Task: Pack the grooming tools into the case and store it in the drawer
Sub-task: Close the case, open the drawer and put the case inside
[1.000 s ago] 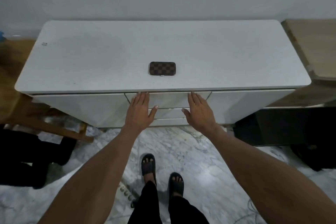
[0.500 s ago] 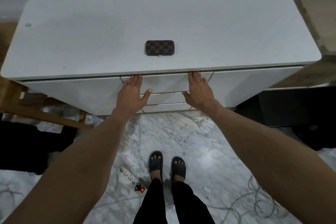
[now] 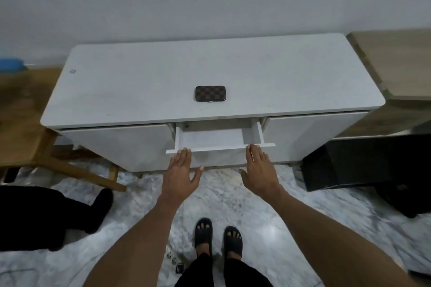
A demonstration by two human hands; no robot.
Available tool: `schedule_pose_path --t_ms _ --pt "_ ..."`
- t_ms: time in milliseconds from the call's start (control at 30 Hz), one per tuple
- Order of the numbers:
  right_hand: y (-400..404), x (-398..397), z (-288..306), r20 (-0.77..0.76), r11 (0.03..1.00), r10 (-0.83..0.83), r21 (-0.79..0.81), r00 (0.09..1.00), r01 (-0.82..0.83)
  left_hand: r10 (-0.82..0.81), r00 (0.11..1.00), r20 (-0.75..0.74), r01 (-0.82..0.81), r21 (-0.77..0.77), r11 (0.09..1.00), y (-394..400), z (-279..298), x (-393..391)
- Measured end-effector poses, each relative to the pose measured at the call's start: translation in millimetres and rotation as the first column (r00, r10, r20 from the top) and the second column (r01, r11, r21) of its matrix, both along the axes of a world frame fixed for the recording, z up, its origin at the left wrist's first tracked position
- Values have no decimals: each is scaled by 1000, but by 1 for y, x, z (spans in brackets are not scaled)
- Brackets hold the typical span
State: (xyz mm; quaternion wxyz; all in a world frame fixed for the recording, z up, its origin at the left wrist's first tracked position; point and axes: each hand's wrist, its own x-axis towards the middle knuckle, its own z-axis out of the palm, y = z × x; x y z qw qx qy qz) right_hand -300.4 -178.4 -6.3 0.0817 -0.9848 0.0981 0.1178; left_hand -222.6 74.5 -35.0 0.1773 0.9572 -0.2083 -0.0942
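A small brown checkered case (image 3: 210,93) lies shut on top of the white cabinet (image 3: 140,81), near its front edge at the middle. Just below it the cabinet's middle drawer (image 3: 219,147) stands pulled out, and the part of its white inside that shows holds nothing. My left hand (image 3: 180,173) and my right hand (image 3: 260,170) lie flat against the drawer front, fingers stretched and thumbs spread, fingertips at its top edge. Neither hand holds anything. No loose grooming tools are in view.
A wooden stool (image 3: 25,123) stands left of the cabinet, and a black box (image 3: 363,161) sits on the floor at the right under a wooden surface (image 3: 396,60). A dark shape (image 3: 42,216) lies on the marble floor at left. A power strip (image 3: 171,258) is by my sandalled feet.
The middle drawer was shut and now stands pulled out. Both hands came back toward me with its front, and the view drew back from the cabinet. The case has not moved.
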Motion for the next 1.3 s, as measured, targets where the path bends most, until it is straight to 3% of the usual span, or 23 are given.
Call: schedule_pose_path --t_ms 300,433,900,1300 --pt "9 -43 11 -26 1000 21 10 999 -21 9 1000 -14 -8 36 999 10 7 -44" --pt "5 -30 26 43 1000 19 0 999 -19 30 999 14 -31 8 1000 5 18 -31" --pt "6 130 87 272 986 -80 160 959 37 53 979 195 -31 -113 993 -23 56 116" --pt "5 244 73 118 992 63 100 991 -75 -88 984 156 88 9 996 -17 29 201"
